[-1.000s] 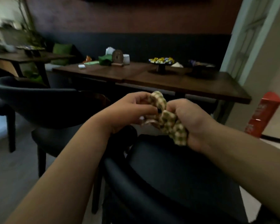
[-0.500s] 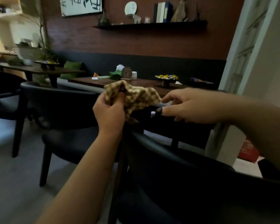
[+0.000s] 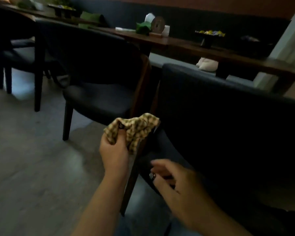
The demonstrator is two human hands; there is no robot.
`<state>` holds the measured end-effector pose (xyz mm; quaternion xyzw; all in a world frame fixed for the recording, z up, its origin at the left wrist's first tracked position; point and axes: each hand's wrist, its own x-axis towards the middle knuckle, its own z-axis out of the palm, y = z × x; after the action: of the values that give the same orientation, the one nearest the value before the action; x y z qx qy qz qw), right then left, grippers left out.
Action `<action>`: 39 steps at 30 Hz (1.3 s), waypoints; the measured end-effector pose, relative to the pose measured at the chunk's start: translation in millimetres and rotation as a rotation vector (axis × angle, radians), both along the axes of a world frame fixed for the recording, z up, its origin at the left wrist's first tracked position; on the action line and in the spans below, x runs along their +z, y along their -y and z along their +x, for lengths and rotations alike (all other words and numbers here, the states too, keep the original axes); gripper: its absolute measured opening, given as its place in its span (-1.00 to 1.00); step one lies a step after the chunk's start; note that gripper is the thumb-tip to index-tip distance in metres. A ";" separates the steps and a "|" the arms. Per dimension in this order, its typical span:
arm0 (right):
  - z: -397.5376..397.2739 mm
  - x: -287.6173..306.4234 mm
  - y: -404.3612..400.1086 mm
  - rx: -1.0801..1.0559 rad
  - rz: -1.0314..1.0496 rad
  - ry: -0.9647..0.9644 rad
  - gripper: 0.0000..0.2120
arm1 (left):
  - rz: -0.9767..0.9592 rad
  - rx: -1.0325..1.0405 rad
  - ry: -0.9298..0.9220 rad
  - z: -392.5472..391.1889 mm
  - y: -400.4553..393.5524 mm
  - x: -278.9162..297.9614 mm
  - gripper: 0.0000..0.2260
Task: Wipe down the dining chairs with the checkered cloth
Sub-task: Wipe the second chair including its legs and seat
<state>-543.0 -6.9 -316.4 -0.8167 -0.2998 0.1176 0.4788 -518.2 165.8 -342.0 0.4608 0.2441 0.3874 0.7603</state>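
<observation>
My left hand grips the bunched yellow-and-brown checkered cloth just left of the near black dining chair, beside its wooden front leg. The cloth's far corner lies close to the left edge of the chair's backrest; contact is unclear. My right hand hovers lower, over the near chair's seat edge, fingers loosely curled and blurred, holding nothing. A second black dining chair stands to the left, its seat facing me.
A long dark wooden table runs behind the chairs with green napkins, a round wooden ornament, a white cup and a bowl stand on it. A third chair and another table stand at far left. Grey floor spreads left of me.
The view has tilted down. My left hand dropped with the cloth from above the backrest to seat height. My right hand let go of the cloth earlier and now hangs lower.
</observation>
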 end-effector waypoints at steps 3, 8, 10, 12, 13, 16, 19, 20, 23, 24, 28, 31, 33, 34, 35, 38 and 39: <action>27.0 -31.8 -9.1 -0.263 0.128 -0.461 -0.59 | -0.043 -0.084 -0.102 0.2 7.4 -37.7 -0.84; 56.3 -76.6 -5.0 -0.245 0.530 -0.751 -0.40 | -0.120 -0.272 -0.183 1.4 41.0 -83.4 -0.74; 65.0 -89.7 -2.6 -0.305 0.612 -0.800 -0.48 | -0.119 -0.309 -0.194 1.0 50.9 -92.6 -0.57; 71.2 -98.6 -1.5 -0.403 0.625 -0.788 -0.50 | -0.072 -0.336 -0.200 3.0 52.7 -95.5 -0.48; 72.8 -102.3 -1.0 -0.418 0.625 -0.774 -0.48 | -0.057 -0.355 -0.191 3.5 51.2 -96.9 -0.47; 72.9 -109.3 -3.0 -0.413 0.562 -0.675 -0.46 | -0.019 -0.420 -0.152 0.9 43.4 -100.8 -0.70; 69.5 -110.6 -6.1 -0.441 0.485 -0.548 -0.50 | 0.136 -0.451 -0.167 -5.3 35.6 -103.4 -0.83; 68.9 -110.7 -6.0 -0.441 0.476 -0.523 -0.51 | 0.152 -0.474 -0.140 -7.0 31.8 -103.7 -0.80; 65.4 -108.2 -4.6 -0.415 0.444 -0.508 -0.46 | 0.203 -0.590 -0.112 -14.2 19.8 -102.0 -0.60; 63.9 -107.5 -4.9 -0.400 0.431 -0.527 -0.44 | 0.248 -0.636 -0.140 -16.4 17.6 -102.4 -0.58; 60.8 -105.1 -7.1 -0.362 0.431 -0.687 -0.51 | 0.253 -0.723 -0.243 -18.9 15.1 -108.3 -0.62; 63.6 -102.6 -5.1 -0.335 0.460 -0.729 -0.78 | 0.142 -0.706 -0.222 -17.9 8.5 -112.3 -0.76; 65.2 -101.6 -5.9 -0.312 0.470 -0.734 -0.77 | 0.097 -0.691 -0.186 -16.7 7.2 -112.2 -0.76; 65.0 -100.4 -7.4 -0.298 0.450 -0.735 -0.76 | 0.079 -0.679 -0.168 -15.8 8.5 -112.4 -0.75; 64.6 -98.2 -9.1 -0.290 0.421 -0.729 -0.75 | 0.064 -0.670 -0.153 -14.4 10.4 -112.7 -0.74; 72.3 -88.6 -6.4 -0.448 0.402 -0.602 -0.82 | 0.020 -0.638 -0.132 -9.1 17.4 -113.1 -0.75; 78.6 -84.5 -1.6 -0.525 0.434 -0.533 -0.85 | 0.003 -0.609 -0.131 -6.8 19.2 -113.8 -0.78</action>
<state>-464.3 -5.3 -401.0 -0.6867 0.0346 0.1330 0.7139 -525.0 146.7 -455.8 0.5379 0.1426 0.1119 0.8233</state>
